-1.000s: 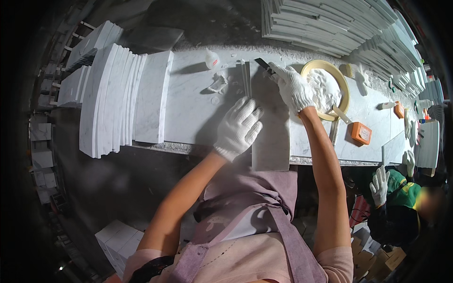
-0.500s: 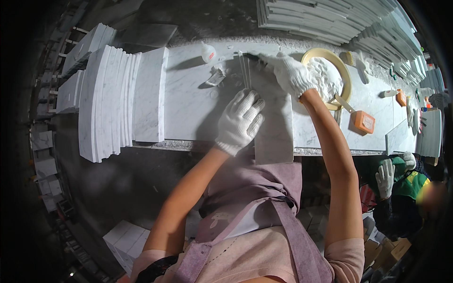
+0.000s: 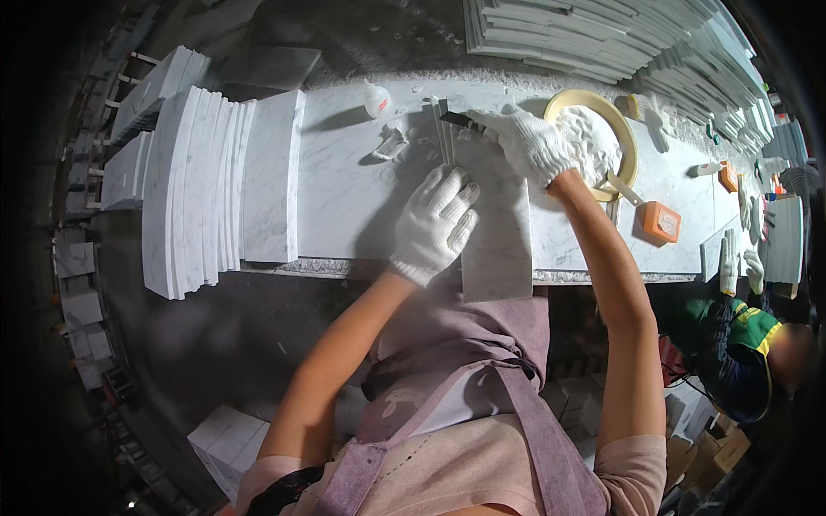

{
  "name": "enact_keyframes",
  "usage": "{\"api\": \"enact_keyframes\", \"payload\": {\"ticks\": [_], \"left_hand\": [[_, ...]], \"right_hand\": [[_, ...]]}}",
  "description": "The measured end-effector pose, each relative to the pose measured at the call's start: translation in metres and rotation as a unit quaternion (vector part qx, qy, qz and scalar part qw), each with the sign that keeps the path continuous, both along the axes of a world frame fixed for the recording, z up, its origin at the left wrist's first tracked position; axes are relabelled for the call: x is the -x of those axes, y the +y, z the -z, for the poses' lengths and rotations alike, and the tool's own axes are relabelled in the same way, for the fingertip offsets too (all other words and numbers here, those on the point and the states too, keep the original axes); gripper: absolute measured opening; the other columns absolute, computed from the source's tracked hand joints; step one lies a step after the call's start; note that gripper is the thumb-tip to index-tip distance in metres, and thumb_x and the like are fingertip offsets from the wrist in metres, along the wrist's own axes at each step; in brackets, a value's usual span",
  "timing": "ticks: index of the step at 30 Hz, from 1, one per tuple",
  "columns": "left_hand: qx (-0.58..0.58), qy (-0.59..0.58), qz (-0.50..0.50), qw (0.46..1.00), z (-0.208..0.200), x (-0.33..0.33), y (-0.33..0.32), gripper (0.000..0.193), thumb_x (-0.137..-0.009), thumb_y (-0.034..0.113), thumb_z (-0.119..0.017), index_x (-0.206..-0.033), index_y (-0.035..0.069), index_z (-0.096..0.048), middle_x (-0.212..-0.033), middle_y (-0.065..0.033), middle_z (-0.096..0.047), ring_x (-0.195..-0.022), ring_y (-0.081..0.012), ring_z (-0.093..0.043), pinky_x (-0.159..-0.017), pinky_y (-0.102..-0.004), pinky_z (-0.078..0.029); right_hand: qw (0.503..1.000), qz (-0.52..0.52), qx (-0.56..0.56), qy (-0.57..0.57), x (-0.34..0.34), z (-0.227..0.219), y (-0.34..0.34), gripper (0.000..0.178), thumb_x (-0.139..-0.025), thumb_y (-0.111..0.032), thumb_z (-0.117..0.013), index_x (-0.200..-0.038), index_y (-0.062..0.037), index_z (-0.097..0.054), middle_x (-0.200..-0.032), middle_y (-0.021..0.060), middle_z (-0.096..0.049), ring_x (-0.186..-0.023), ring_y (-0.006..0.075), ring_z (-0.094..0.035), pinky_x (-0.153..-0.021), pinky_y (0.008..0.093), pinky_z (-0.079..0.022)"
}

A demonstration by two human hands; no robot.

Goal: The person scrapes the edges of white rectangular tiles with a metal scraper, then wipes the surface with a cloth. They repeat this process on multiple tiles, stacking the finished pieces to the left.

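My left hand (image 3: pixel 437 225), in a white knit glove, lies with its fingers stretched out on a grey-white marble slab (image 3: pixel 497 225) whose near end overhangs the bench edge. Just beyond its fingertips run thin pale strips (image 3: pixel 445 142). My gloved right hand (image 3: pixel 532 144) is closed around a flat tool with a dark blade (image 3: pixel 456 119), apparently a scraper; its handle is hidden in the glove. The blade is over the far part of the slab, beside the strips. Right of that hand sits a cream-yellow bowl (image 3: pixel 632 142) holding white paste or powder (image 3: pixel 589 142).
A white bottle (image 3: pixel 376 100) and a crumpled white scrap (image 3: pixel 393 144) lie beyond my left hand. An orange box (image 3: pixel 661 222) sits near a pale spatula (image 3: pixel 624 188). Marble slabs stand stacked at left (image 3: pixel 185 189) and far right (image 3: pixel 594 34). A co-worker in green (image 3: pixel 757 331) is at right.
The dark blade has turned and shows more of its face, while my right hand has shifted slightly. My left hand stays put. The co-worker has moved both gloved hands up to the bench.
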State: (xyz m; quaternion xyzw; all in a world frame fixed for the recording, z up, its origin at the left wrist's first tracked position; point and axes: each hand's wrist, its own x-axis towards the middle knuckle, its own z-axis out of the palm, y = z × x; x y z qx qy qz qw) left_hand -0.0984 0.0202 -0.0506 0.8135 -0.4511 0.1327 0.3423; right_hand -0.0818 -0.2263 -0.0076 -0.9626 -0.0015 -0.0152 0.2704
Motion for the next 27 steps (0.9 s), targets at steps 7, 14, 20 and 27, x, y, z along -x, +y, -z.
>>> {"api": "enact_keyframes", "payload": {"ticks": [7,14,20,27], "left_hand": [[0.004,0.003,-0.013,1.000,0.002,0.003,0.001,0.032,-0.091,0.021,-0.073,-0.121,0.009,-0.076,-0.141,-0.0154,-0.064,-0.131,-0.0392,-0.061,-0.107,-0.0472,-0.053],[-0.005,-0.006,-0.017,1.000,-0.001,0.004,0.000,0.032,-0.094,0.025,-0.072,-0.122,0.011,-0.077,-0.136,-0.0143,-0.067,-0.129,-0.0389,-0.061,-0.109,-0.0485,-0.052],[0.013,0.010,-0.020,1.000,-0.001,0.005,0.001,0.031,-0.096,0.025,-0.070,-0.123,0.011,-0.076,-0.138,-0.0123,-0.067,-0.133,-0.0364,-0.060,-0.110,-0.0465,-0.050],[0.029,0.011,0.000,1.000,0.003,0.004,0.001,0.031,-0.096,0.024,-0.070,-0.123,0.011,-0.076,-0.136,-0.0111,-0.068,-0.131,-0.0359,-0.061,-0.110,-0.0469,-0.050]], "right_hand": [[0.997,0.056,0.041,0.013,0.008,-0.015,0.003,0.053,-0.099,-0.008,-0.047,-0.147,-0.0202,-0.063,-0.116,0.0205,-0.073,-0.104,0.0379,-0.072,-0.090,0.0451,-0.058],[1.000,0.027,0.006,0.011,0.032,-0.014,0.008,0.048,-0.101,-0.012,-0.048,-0.144,-0.0187,-0.066,-0.111,0.0207,-0.072,-0.102,0.0376,-0.071,-0.090,0.0439,-0.057],[0.935,0.172,-0.298,0.084,0.107,-0.023,0.002,0.042,-0.103,-0.013,-0.060,-0.145,-0.0080,-0.063,-0.103,0.0094,-0.072,-0.082,0.0193,-0.067,-0.073,0.0327,-0.056],[0.710,0.377,-0.588,0.085,0.267,-0.005,0.020,0.032,-0.105,-0.027,-0.071,-0.122,-0.0009,-0.070,-0.084,-0.0032,-0.061,-0.069,0.0038,-0.052,-0.062,0.0221,-0.047]]}}
